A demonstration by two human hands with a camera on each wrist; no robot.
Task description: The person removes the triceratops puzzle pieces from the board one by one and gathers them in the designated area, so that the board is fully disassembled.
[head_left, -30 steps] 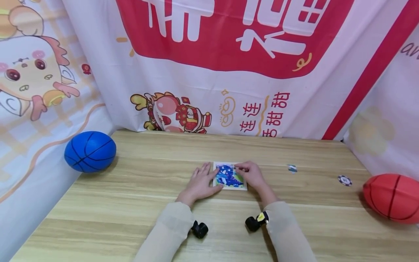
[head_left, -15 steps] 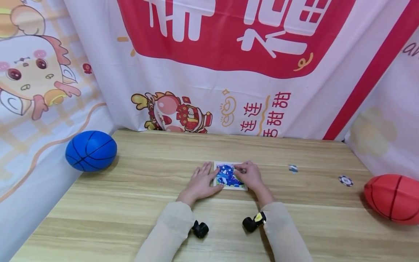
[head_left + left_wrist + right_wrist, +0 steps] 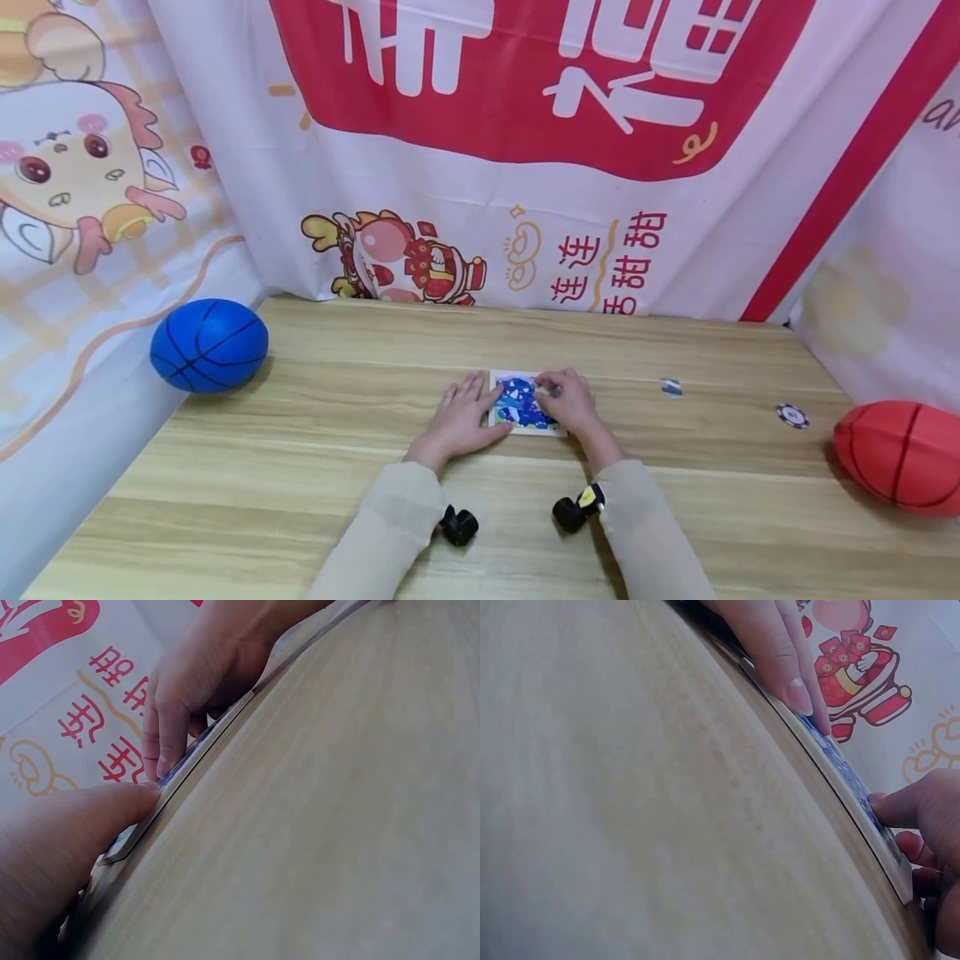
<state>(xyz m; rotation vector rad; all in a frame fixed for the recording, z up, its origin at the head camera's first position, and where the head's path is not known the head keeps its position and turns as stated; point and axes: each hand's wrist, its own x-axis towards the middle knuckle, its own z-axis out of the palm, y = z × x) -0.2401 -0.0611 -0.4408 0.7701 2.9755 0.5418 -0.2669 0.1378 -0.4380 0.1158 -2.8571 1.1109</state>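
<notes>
A small white-framed picture puzzle (image 3: pixel 525 417) with a mostly blue design lies flat on the wooden table. Along its left side rests my left hand (image 3: pixel 461 419), fingers spread and straight, with thumb and forefinger on the frame's edge. My right hand (image 3: pixel 570 404) bends over the puzzle's right side. Its thumb and forefinger touch the picture a little apart, while the other fingers curl beneath, as the right wrist view shows. Whether a piece sits between those fingertips is hidden. Off to the right lies a loose flat blue-and-white piece (image 3: pixel 671 387).
A round chip (image 3: pixel 792 415) lies farther right, beside a red ball (image 3: pixel 900 456) at the table's right edge. The blue ball (image 3: pixel 210 346) is at the left edge. A printed cloth (image 3: pixel 420 175) hangs behind the table.
My right thumb and forefinger have shifted slightly over the picture and spread apart, and the right wrist has moved a little left. My left hand stays in place against the puzzle.
</notes>
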